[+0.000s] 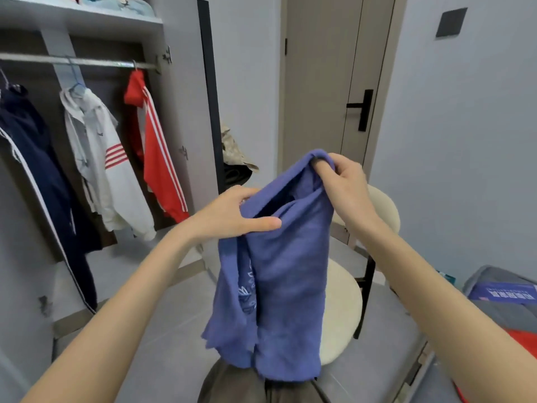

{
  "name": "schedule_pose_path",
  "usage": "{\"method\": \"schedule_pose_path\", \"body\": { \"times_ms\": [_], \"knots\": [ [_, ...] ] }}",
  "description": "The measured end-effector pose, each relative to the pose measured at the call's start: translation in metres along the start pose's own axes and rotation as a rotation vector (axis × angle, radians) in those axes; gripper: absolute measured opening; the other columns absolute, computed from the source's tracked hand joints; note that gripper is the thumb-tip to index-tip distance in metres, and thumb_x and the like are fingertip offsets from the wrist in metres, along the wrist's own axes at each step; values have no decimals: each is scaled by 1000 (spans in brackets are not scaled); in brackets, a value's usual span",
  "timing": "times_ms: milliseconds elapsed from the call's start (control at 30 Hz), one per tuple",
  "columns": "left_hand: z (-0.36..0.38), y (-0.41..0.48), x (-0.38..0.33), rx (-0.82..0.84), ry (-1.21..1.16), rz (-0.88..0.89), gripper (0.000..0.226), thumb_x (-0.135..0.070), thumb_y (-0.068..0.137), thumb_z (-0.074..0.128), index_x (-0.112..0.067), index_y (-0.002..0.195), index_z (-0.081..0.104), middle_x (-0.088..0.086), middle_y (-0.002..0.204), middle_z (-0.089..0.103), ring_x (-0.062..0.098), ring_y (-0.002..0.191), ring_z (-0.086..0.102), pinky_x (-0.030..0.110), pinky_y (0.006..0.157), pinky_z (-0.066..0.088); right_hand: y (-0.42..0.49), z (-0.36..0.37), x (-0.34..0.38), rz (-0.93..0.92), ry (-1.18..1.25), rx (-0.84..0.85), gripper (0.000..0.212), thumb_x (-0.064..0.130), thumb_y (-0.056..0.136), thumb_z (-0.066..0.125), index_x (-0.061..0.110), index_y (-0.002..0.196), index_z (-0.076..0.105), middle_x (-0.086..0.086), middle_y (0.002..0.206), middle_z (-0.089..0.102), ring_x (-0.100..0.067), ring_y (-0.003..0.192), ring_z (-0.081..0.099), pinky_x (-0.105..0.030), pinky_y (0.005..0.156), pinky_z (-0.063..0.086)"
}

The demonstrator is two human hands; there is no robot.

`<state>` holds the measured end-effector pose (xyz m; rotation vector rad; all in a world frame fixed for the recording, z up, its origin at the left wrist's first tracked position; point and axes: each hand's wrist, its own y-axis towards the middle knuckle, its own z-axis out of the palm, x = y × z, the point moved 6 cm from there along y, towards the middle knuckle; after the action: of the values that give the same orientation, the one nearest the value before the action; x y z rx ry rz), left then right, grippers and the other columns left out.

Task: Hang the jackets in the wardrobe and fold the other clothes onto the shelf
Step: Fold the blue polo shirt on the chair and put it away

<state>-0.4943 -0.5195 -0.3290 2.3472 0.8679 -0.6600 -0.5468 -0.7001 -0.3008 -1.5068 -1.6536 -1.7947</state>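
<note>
- We see the wardrobe (180,112) standing open at the left, its pale side panel turned towards us.
- A closed beige door (319,82) fills the wall ahead, to the right of the wardrobe.
- The blue garment (284,286) hangs in mid-air at the centre, bunched at the top and falling loose below. A pale print shows on an inner fold.
- The chair (340,309), with a cream round seat and back, stands just behind the garment.
- Three jackets hang in the wardrobe: the navy jacket (35,146) at the left, the white jacket (98,158) with red stripes in the middle, and the red jacket (157,152) with white stripes at the right.
- The shelf (87,18) tops the hanging space and carries folded clothes (116,2) in pale blue and pink.
- The rail (101,62) runs under the shelf and bears the hangers.
- Our left hand (232,216) takes the garment's upper left edge. Its grip is closed on the cloth, with the thumb laid across the front and the fingers behind.
- Our right hand (345,181) is higher, its grip closed too, with the fingers curled into the topmost fold.
- A black handle (363,109) sits on the door.
</note>
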Motion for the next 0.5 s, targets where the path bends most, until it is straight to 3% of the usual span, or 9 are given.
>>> {"method": "schedule_pose_path", "body": {
  "times_ms": [100, 167, 233, 300, 367, 500],
  "knots": [
    [-23, 3, 12, -198, 159, 21, 14, -33, 89, 67, -23, 80, 71, -5, 75, 62, 0, 66, 52, 20, 61, 37, 32, 3, 3, 94, -67, 45, 23, 19, 96, 44, 5, 81, 55, 3, 70, 52, -12, 68, 44, -28, 63, 35],
    [-37, 8, 22, -281, 129, -61, 23, -28, 94, 60, -15, 79, 70, 4, 71, 63, 1, 61, 47, 24, 62, 34, 44, 9, 1, 151, -62, 127, 22, 18, 96, 42, 11, 80, 54, 1, 71, 52, -12, 66, 44, -26, 60, 34],
    [-53, 12, 30, -335, -23, -148, 26, -24, 97, 54, -7, 88, 70, 11, 77, 65, 9, 71, 50, 28, 67, 38, 52, 12, 1, 129, -102, 156, 21, 22, 96, 48, 12, 78, 50, -3, 71, 49, -14, 67, 42, -27, 59, 32],
    [-67, 15, 32, -393, -238, -196, 23, -20, 99, 51, -15, 90, 71, -3, 79, 68, 8, 75, 58, 23, 67, 45, 56, 12, 1, 56, -199, 170, 31, 33, 92, 61, 6, 79, 52, -4, 72, 50, -14, 66, 44, -29, 61, 34],
    [-78, 19, 25, -458, -290, -171, 25, -20, 99, 49, -26, 87, 71, -16, 81, 70, -5, 73, 62, 12, 67, 47, 57, 14, -1, -5, -312, 232, 38, 36, 85, 71, 0, 84, 56, -4, 72, 53, -14, 66, 45, -29, 61, 35],
    [-97, 23, -2, -568, -221, 6, 25, -16, 99, 46, -21, 94, 70, -14, 88, 68, -14, 76, 59, 3, 66, 44, 57, 18, -21, -71, -713, 381, 17, 13, 77, 70, 6, 87, 58, -9, 88, 65, -25, 79, 55, -33, 68, 43]
  ]
}}
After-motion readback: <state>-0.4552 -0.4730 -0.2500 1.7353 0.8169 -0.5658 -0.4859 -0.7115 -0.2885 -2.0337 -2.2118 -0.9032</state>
